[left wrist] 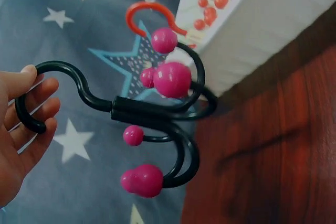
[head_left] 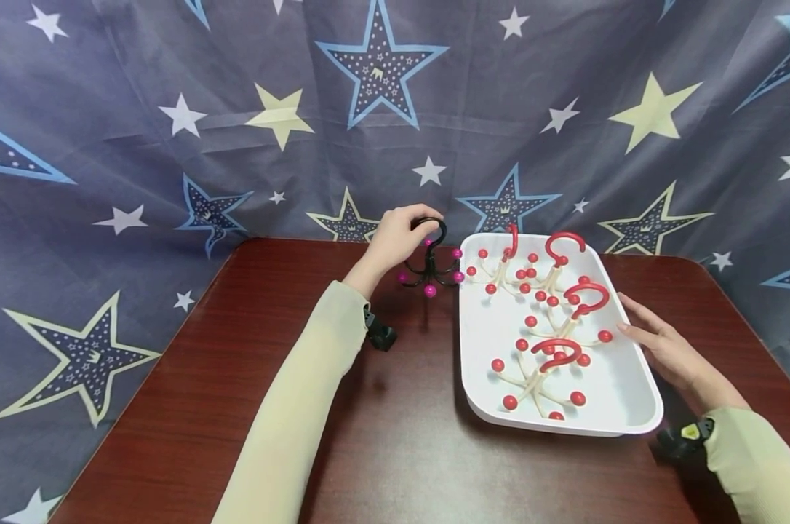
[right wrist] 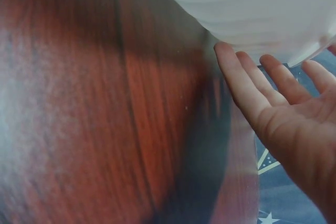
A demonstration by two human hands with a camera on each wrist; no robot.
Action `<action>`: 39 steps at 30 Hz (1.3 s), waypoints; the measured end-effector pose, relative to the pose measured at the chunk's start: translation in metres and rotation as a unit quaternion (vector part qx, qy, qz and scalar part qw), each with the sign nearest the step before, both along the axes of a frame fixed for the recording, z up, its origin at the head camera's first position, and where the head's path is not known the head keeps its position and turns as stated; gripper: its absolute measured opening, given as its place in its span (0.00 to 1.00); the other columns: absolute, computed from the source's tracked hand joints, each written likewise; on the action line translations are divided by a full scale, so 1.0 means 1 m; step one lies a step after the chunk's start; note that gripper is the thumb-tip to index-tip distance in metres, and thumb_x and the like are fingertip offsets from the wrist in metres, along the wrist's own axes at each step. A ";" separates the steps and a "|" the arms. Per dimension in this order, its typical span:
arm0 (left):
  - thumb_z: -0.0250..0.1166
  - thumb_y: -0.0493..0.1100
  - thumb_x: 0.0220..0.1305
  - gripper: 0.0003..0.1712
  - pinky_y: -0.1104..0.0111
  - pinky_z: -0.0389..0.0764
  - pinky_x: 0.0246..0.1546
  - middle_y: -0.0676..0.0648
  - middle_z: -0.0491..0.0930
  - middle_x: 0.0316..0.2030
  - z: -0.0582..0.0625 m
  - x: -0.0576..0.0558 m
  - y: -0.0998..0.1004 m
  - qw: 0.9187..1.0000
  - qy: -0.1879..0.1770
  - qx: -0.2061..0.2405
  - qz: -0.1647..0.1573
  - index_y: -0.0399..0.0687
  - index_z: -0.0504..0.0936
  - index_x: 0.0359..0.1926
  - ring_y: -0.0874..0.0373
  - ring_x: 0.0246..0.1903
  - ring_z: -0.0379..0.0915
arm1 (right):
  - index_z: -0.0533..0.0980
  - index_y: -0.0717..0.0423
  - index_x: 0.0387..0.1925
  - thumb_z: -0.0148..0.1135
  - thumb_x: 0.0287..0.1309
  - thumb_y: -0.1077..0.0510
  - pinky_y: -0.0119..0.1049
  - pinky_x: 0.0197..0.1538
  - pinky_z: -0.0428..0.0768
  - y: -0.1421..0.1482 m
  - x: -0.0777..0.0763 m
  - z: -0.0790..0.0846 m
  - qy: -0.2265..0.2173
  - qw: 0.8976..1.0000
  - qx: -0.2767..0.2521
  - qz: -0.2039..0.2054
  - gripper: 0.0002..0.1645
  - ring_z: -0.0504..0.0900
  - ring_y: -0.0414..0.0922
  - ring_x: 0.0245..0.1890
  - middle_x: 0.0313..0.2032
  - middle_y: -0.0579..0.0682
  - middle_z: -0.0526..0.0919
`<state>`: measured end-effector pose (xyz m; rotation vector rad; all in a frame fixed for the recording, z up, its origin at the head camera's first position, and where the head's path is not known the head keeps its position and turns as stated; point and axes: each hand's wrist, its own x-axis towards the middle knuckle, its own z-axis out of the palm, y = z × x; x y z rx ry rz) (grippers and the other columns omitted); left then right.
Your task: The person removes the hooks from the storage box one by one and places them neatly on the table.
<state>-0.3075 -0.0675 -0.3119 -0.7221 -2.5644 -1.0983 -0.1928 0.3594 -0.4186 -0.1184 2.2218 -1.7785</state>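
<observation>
In the head view my left hand [head_left: 398, 236] grips a black hook rack [head_left: 430, 269] by its curved top, left of the white tray [head_left: 487, 349]. The left wrist view shows this rack [left wrist: 152, 111] with magenta balls on its upturned prongs; the fingers of my left hand [left wrist: 26, 124] curl round its hook. Across the tray, my right hand [head_left: 673, 356] is at the right rim, thumb near the edge. From the right wrist view, that right hand [right wrist: 289, 95] has its fingers extended against or close to the tray's outer wall [right wrist: 252, 19]; firm contact cannot be told.
Inside the tray lie several cream hook racks with red hooks and red balls, one red-hooked rack [head_left: 539, 378] nearest the front. A dark red wooden table [head_left: 382, 466] carries the tray. Behind it hangs a star-patterned cloth [head_left: 238, 73].
</observation>
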 end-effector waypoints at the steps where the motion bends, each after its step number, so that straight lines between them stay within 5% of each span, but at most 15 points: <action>1: 0.58 0.49 0.63 0.11 0.69 0.69 0.34 0.54 0.82 0.40 -0.003 -0.002 -0.001 1.000 -0.006 -0.002 0.005 0.56 0.81 0.44 0.61 0.28 0.69 | 0.38 0.42 0.71 0.46 0.66 0.53 0.29 0.40 0.78 0.000 0.000 0.000 0.001 1.000 0.003 0.002 0.39 0.75 0.24 0.42 0.69 0.59 0.43; 4: 0.57 0.49 0.63 0.11 0.68 0.69 0.34 0.54 0.82 0.40 -0.010 -0.006 -0.005 1.000 -0.020 -0.001 0.018 0.56 0.81 0.44 0.60 0.28 0.69 | 0.37 0.42 0.71 0.45 0.66 0.52 0.28 0.40 0.78 0.001 0.000 0.000 0.002 1.000 0.014 0.004 0.39 0.74 0.23 0.42 0.68 0.65 0.37; 14: 0.58 0.47 0.63 0.11 0.68 0.70 0.32 0.51 0.82 0.41 -0.035 -0.021 -0.011 0.995 -0.067 0.050 0.048 0.53 0.82 0.44 0.57 0.29 0.72 | 0.37 0.41 0.70 0.44 0.66 0.51 0.29 0.40 0.78 0.001 0.001 0.001 -0.004 1.000 0.024 0.001 0.39 0.74 0.23 0.42 0.68 0.64 0.39; 21: 0.59 0.46 0.62 0.11 0.67 0.72 0.39 0.51 0.82 0.42 -0.047 -0.029 -0.013 0.994 -0.065 0.062 0.067 0.53 0.82 0.44 0.58 0.36 0.74 | 0.37 0.41 0.70 0.44 0.67 0.51 0.28 0.40 0.78 0.000 0.000 0.002 -0.001 0.999 0.034 0.003 0.39 0.74 0.22 0.42 0.68 0.67 0.37; 39: 0.59 0.45 0.61 0.14 0.68 0.73 0.45 0.49 0.80 0.46 -0.055 -0.033 -0.006 0.994 -0.069 0.049 0.068 0.53 0.80 0.49 0.57 0.45 0.75 | 0.36 0.41 0.70 0.43 0.67 0.51 0.28 0.41 0.78 0.000 0.000 0.002 -0.009 0.999 0.034 -0.002 0.39 0.73 0.21 0.41 0.68 0.67 0.37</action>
